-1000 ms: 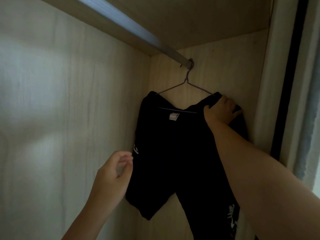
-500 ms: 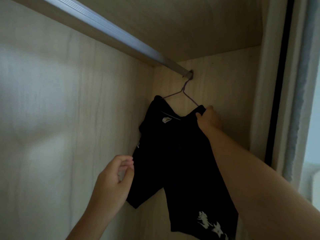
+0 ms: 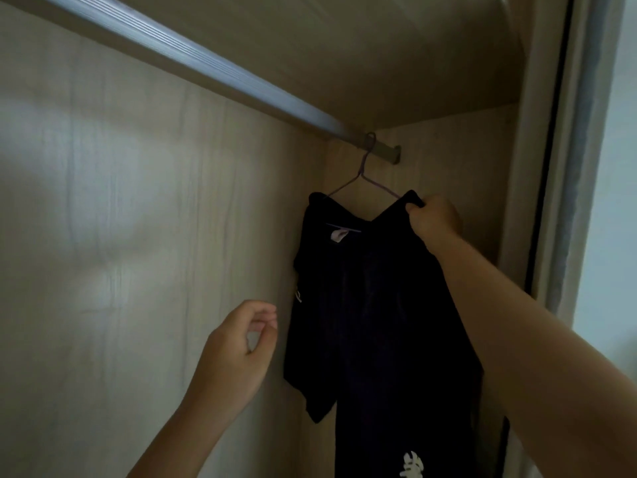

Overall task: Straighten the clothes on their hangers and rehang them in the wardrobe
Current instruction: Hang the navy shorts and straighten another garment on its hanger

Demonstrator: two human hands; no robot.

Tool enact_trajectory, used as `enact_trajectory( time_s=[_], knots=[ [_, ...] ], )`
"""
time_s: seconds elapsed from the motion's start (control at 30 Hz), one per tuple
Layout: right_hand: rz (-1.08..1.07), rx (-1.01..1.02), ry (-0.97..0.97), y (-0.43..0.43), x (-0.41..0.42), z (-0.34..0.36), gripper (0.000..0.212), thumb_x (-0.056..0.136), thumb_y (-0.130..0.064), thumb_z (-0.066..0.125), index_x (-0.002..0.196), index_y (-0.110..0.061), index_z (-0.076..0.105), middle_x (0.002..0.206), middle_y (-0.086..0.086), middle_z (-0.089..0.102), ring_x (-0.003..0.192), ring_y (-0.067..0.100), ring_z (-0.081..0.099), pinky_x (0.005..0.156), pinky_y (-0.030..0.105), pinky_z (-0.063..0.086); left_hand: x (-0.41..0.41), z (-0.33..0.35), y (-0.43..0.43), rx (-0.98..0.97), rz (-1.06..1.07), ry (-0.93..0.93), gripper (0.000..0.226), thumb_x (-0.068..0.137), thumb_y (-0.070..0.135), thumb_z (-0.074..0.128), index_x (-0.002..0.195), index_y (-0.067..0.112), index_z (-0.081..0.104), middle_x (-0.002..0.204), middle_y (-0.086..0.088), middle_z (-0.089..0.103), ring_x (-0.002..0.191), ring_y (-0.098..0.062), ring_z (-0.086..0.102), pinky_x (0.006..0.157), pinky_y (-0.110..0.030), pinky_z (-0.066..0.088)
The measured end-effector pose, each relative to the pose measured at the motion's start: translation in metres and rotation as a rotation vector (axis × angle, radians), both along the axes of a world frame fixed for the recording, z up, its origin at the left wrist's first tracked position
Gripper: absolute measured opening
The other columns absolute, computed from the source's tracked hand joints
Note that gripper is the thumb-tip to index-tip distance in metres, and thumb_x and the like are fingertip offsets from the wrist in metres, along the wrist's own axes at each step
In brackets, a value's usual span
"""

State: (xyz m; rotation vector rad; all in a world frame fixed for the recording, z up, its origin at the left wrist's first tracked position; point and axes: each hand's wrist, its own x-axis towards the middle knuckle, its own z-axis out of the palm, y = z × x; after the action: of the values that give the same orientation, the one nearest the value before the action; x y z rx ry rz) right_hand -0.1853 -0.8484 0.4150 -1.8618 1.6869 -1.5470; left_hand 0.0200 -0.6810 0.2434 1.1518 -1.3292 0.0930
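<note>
Head view looks up, close, into wardrobe (image 3: 138, 236).

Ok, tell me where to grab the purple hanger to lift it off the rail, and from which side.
I'd grip the purple hanger at its bare neck, just under the hook, where both wire arms meet above the black shirt. Come in from the left with the free left hand; the right hand pinches the shirt's right shoulder.
</note>
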Motion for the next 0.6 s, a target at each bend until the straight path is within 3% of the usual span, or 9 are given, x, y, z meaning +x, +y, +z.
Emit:
enact_trajectory(
  time_s=[0.23, 0.33, 0.43, 0.53, 0.6],
  knots=[
    [0.219, -0.036, -0.209, 0.049, 0.011, -0.02, 0.03, 0.093, -0.028, 0.047, 0.112, -0.006, 0.056, 0.085, 0.005, 0.057, 0.084, 0.023, 0.059, 0.065, 0.031, 0.045, -0.003, -0.022, 0.016, 0.05, -0.021, 0.029, 0.017, 0.087, 0.009, 0.053, 0.097, 0.023, 0.058, 0.093, 0.017, 0.062, 0.094, 0.012, 0.053, 0.074, 0.004, 0.039],
    [0.224, -0.116, -0.223, 0.07, 0.025, -0.021, 0.02, 0.091, -0.027, 0.05, 0.089, -0.009, 0.056, 0.075, 0.002, 0.054, 0.076, 0.021, 0.057, 0.063, 0.033, 0.049, 0.0, -0.029, 0.023, 0.068, -0.024, 0.058, 0.017, 0.087, 0.008, 0.053, 0.098, 0.021, 0.059, 0.094, 0.016, 0.062, 0.09, 0.016, 0.054, 0.073, 0.004, 0.039],
    [0.245, -0.15, -0.345, 0.084, 0.037, -0.013, 0.023, 0.09, -0.027, 0.052, 0.071, -0.014, 0.049, 0.072, 0.001, 0.051, 0.076, 0.022, 0.057, 0.068, 0.035, 0.051, 0.004, -0.032, 0.03, 0.091, -0.032, 0.086, 0.017, 0.088, 0.009, 0.052, 0.099, 0.02, 0.058, 0.094, 0.015, 0.061, 0.087, 0.021, 0.052, 0.071, 0.005, 0.038],
    [0.219, -0.183, -0.339, 0.094, 0.039, -0.016, 0.021, 0.09, -0.029, 0.052, 0.087, -0.008, 0.057, 0.081, 0.005, 0.058, 0.079, 0.024, 0.06, 0.072, 0.039, 0.053, 0.011, -0.03, 0.04, 0.091, -0.036, 0.103, 0.017, 0.088, 0.008, 0.051, 0.098, 0.022, 0.057, 0.092, 0.017, 0.06, 0.085, 0.023, 0.051, 0.069, 0.004, 0.039],
    [0.227, -0.2, -0.402, 0.098, 0.038, -0.022, 0.021, 0.09, -0.028, 0.052, 0.082, -0.01, 0.054, 0.079, 0.006, 0.057, 0.078, 0.025, 0.06, 0.076, 0.041, 0.053, 0.017, -0.029, 0.045, 0.093, -0.036, 0.108, 0.019, 0.088, 0.008, 0.051, 0.096, 0.025, 0.057, 0.092, 0.018, 0.06, 0.085, 0.021, 0.053, 0.068, 0.0, 0.041]
  ],
)
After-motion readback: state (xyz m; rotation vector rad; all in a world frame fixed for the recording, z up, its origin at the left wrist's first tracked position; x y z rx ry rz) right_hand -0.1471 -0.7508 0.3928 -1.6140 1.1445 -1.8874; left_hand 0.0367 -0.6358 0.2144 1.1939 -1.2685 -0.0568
